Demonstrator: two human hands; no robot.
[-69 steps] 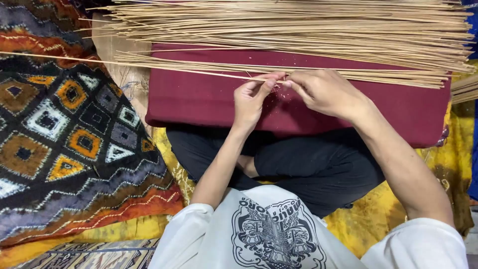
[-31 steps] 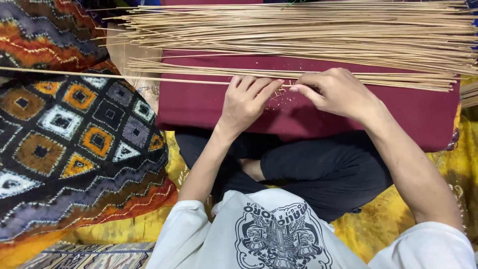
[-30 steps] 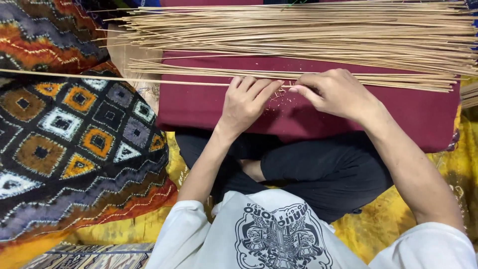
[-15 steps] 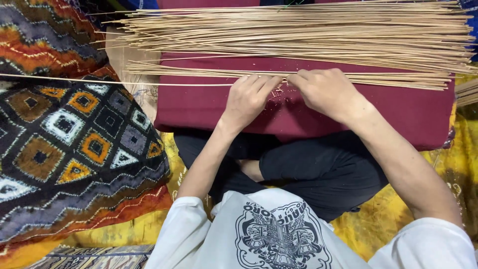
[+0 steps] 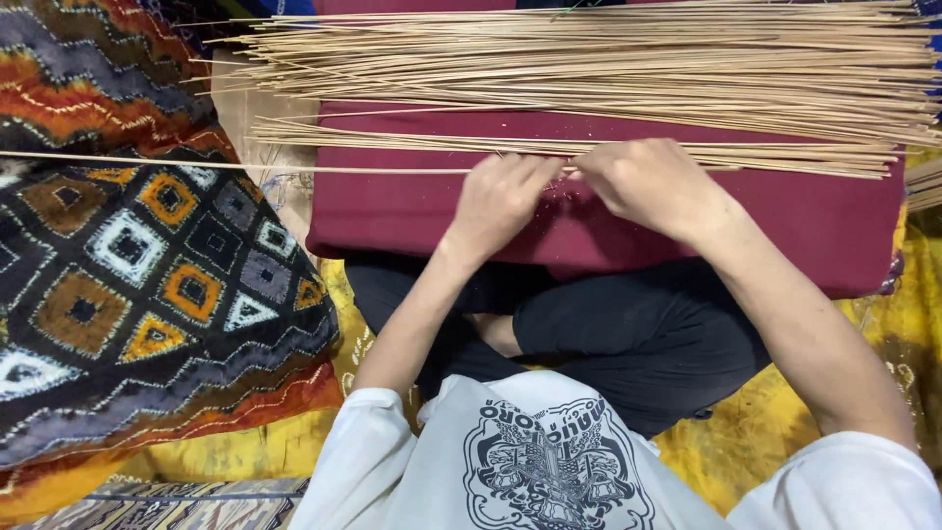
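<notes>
Hands meet at the near edge of the stick pile [image 5: 608,74], over a maroon cushion [image 5: 412,201] that lies across the seated person's lap. The left hand [image 5: 500,196] rests knuckles-up, fingers curled down around one thin stick [image 5: 245,166]; that grip is closed on the stick. This stick runs level from the hand out to the left, past the cushion edge and over a patterned cloth [image 5: 128,285]. The right hand [image 5: 653,182] sits just beside the left, fingers bent onto the same line of sticks; its fingertips are hidden under the hand, so whether its grip holds the stick or only presses on it cannot be told. The pile lies lengthwise across the far half of the cushion, ends fanned at the left. Yellow cloth [image 5: 873,324] covers the floor beneath.
</notes>
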